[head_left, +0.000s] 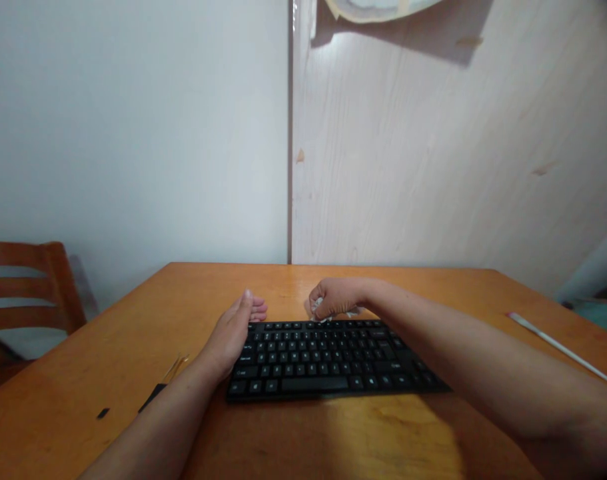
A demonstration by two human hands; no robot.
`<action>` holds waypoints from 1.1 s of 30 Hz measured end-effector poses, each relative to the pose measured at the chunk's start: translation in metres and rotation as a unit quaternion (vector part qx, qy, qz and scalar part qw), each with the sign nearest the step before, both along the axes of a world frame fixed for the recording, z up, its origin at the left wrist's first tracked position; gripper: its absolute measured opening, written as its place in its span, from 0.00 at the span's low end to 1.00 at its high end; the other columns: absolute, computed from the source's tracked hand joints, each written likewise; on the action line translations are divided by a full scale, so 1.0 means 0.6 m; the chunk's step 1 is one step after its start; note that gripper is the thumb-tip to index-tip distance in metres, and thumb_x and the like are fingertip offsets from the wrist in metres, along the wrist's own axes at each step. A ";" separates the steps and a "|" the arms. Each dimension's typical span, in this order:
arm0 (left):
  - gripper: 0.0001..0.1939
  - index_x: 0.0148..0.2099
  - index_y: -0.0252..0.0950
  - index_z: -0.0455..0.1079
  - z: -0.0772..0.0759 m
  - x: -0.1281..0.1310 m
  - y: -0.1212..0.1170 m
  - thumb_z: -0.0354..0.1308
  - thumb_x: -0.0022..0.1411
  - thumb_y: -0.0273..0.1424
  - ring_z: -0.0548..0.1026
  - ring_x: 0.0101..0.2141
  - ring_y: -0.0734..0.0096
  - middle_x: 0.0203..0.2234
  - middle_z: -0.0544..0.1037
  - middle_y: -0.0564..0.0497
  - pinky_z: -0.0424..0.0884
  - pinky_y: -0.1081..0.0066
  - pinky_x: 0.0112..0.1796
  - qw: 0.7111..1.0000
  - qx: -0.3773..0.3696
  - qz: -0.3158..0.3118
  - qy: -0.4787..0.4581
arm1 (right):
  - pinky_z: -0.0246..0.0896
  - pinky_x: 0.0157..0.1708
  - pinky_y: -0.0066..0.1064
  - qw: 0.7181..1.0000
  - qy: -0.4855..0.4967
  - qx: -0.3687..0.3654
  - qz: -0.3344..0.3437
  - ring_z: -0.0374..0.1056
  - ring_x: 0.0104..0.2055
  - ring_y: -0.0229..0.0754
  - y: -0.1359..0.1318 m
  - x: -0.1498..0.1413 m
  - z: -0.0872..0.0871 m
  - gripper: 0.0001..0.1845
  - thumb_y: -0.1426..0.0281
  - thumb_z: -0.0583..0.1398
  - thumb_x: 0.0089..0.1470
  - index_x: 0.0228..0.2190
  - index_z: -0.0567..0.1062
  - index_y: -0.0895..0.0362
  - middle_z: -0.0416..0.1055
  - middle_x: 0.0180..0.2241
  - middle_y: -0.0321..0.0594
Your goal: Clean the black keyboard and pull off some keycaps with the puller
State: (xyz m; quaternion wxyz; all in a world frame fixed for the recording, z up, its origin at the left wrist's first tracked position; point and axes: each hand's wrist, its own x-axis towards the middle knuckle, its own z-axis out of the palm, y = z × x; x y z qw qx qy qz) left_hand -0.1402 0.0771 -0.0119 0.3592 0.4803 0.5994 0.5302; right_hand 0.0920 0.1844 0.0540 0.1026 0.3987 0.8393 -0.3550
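1. The fingers of the right hand (336, 298) are curled tightly into a narrow pinch around a crumpled white tissue (317, 308), which pokes out below them and touches the keyboard's far edge.
2. The fingers of the left hand (256, 311) are held close together and hold nothing. That hand (230, 333) stands on its edge, thumb up, just beside the keyboard's left end.
3. The black keyboard (328, 360) lies flat on the wooden table (83, 387), its long axis running left to right, parallel to the table's far edge.
4. Both forearms reach in from the lower corners, angling toward the keyboard's far side. A thin white strip (558, 345) lies well off to the right.
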 end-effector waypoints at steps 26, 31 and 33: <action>0.35 0.47 0.32 0.71 -0.009 -0.013 0.006 0.42 0.64 0.58 0.79 0.45 0.56 0.43 0.80 0.40 0.69 0.54 0.53 1.000 -0.011 -0.015 0.017 | 0.55 0.26 0.26 0.995 0.012 0.003 -0.104 0.60 0.24 0.35 -0.012 0.145 0.012 0.08 0.66 0.64 0.41 0.26 0.77 0.57 0.67 0.22 0.33; 0.36 0.48 0.32 0.71 -0.010 -0.015 0.007 0.42 0.63 0.60 0.79 0.45 0.56 0.43 0.80 0.39 0.69 0.54 0.53 1.000 -0.018 -0.015 0.019 | 0.56 0.27 0.25 0.994 0.030 0.003 -0.101 0.60 0.25 0.34 -0.005 0.179 0.001 0.08 0.66 0.64 0.42 0.26 0.76 0.57 0.65 0.22 0.31; 0.36 0.48 0.32 0.71 -0.007 -0.013 0.006 0.43 0.63 0.60 0.79 0.45 0.55 0.43 0.80 0.39 0.69 0.54 0.54 0.999 -0.022 -0.014 0.018 | 0.55 0.26 0.25 0.994 0.031 0.004 -0.105 0.60 0.25 0.34 -0.004 0.189 -0.001 0.08 0.66 0.63 0.42 0.26 0.75 0.57 0.65 0.22 0.30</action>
